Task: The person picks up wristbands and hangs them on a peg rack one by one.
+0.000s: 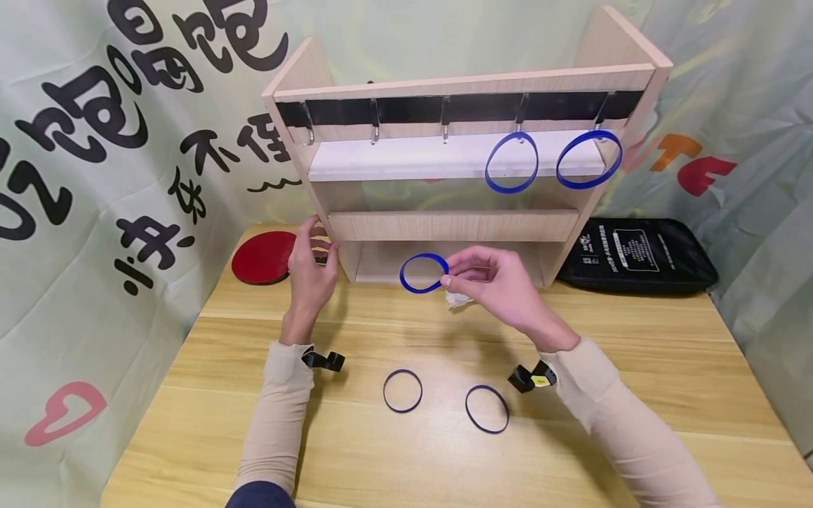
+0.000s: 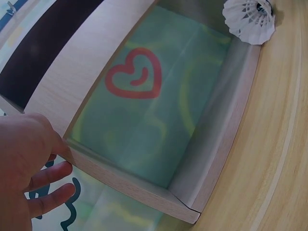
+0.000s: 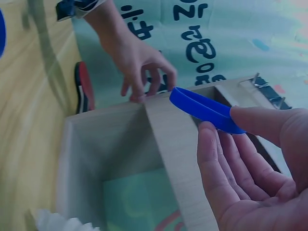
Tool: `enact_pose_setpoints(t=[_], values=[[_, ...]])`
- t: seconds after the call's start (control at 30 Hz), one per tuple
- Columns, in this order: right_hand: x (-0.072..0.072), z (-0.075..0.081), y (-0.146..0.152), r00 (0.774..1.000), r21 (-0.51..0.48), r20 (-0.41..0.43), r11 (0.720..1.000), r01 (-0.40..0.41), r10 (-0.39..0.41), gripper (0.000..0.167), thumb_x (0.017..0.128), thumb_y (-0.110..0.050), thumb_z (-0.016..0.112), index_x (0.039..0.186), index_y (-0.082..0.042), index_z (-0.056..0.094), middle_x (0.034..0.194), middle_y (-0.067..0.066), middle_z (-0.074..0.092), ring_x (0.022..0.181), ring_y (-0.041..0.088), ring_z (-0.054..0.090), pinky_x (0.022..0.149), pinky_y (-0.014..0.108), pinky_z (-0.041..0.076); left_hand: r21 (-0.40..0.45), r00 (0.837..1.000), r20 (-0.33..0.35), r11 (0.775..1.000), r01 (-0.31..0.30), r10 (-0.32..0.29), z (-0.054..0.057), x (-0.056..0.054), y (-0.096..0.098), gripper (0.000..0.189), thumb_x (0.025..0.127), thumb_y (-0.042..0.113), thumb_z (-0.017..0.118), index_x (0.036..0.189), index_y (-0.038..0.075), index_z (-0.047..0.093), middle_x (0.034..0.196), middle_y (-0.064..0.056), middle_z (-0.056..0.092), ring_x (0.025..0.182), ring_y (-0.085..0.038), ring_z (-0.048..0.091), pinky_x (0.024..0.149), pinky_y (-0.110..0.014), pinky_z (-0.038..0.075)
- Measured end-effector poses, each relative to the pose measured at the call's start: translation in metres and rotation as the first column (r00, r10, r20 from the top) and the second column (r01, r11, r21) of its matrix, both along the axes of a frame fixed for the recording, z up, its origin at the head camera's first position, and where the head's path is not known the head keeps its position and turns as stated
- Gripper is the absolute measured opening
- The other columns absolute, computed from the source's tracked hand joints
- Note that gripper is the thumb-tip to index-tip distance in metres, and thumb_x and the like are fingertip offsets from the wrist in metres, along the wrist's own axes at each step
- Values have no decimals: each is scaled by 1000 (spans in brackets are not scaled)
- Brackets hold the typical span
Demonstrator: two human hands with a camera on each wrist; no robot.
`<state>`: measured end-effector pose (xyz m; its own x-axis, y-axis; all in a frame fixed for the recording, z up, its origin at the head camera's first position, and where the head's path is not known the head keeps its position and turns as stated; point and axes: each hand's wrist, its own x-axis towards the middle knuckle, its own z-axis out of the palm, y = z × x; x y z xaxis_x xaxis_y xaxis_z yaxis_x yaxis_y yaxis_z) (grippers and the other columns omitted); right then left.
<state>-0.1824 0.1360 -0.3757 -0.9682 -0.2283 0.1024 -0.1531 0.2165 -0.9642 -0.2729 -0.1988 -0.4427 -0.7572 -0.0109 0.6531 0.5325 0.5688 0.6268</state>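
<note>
My right hand (image 1: 504, 286) pinches a blue ring (image 1: 402, 279) by its right edge, between thumb and fingertips, in front of the rack's lower opening. Seen from the right wrist, the ring (image 3: 195, 107) is tilted nearly edge-on. My left hand (image 1: 311, 275) rests its fingertips at the left side panel of the wooden rack (image 1: 451, 227); in the left wrist view two of its fingers (image 2: 50, 175) are spread outside the panel. Two more blue rings (image 1: 488, 169) (image 1: 619, 159) hang from the rack's two rightmost hooks. Hooks to their left carry nothing.
Two thin dark-blue rings (image 1: 384, 395) (image 1: 467, 409) lie on the wooden table (image 1: 356, 451). A red paddle (image 1: 260, 257) lies left of the rack, a black case (image 1: 635, 271) right of it. A white shuttlecock (image 2: 248, 24) stands by the lower opening, partly behind my right hand.
</note>
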Motion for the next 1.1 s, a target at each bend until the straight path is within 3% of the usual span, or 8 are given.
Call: enact_pose_setpoints(t=[0.33,0.63,0.87,1.1], values=[[0,29,6,997,7,-50,999,51,-51,24,97,-16,84,118,-6,77,97,-7,83,89,9,80,80,21,64,6,1000,-5,1000,9,-9,0,0,0,53,102,-1,71,151,-2,51,124,-29,70,100,-41,75,82,-59,68],[0,52,9,987,13,-119,994,112,-110,28,97,-22,85,119,-7,78,98,-9,83,90,11,80,81,20,64,2,1000,-1,1000,5,-5,0,0,0,54,102,-2,71,152,-1,51,125,-28,69,101,-41,75,83,-59,68],[-3,70,5,977,-117,-164,986,120,-138,24,95,-13,87,116,-6,78,98,-9,83,90,12,83,84,23,67,2,1000,-3,1000,0,0,-1,0,0,53,102,-1,71,151,-1,51,126,-29,69,100,-42,75,83,-61,68],[-8,82,-1,951,-242,-216,956,167,-221,24,93,-10,88,114,-10,78,101,-3,82,88,13,82,85,24,67,-12,1000,0,1000,-9,9,1,0,-1,53,102,0,71,152,-2,51,126,-27,70,101,-39,76,83,-55,69]])
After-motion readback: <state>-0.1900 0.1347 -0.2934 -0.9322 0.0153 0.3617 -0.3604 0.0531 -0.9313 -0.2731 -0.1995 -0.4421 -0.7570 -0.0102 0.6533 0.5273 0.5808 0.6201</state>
